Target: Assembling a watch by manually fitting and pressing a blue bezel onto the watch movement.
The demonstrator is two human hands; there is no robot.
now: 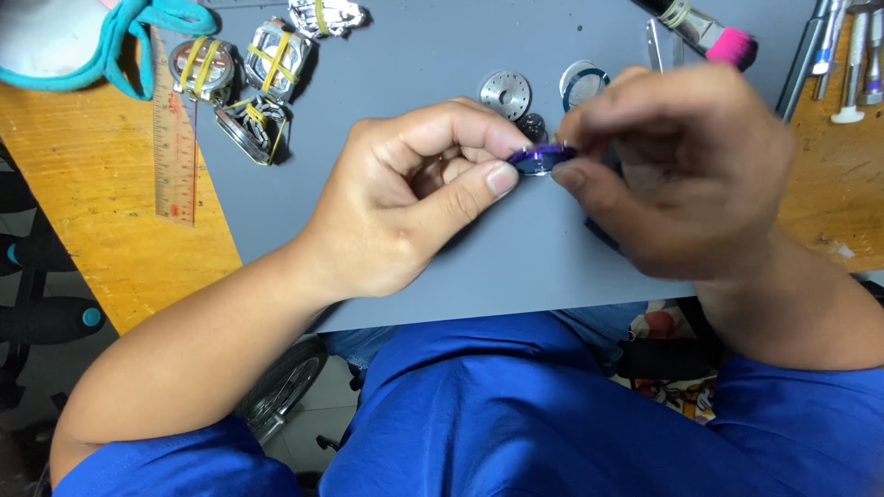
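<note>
1. Blue sleeves sit nearest us, above our lap.
2. Our left hand (405,198) and right hand (681,156) each pinch, grip clamped, one small purple disc (541,158) above the grey mat (414,55).
3. Beyond lie a metal disc (505,94), banded parts (273,57), a ruler (174,147) on the counter (92,184).

A wooden desk (110,230) carries a grey mat (442,258); a ruler (175,147) lies along the mat's left edge, banded metal parts (249,83) at its far-left corner.
</note>
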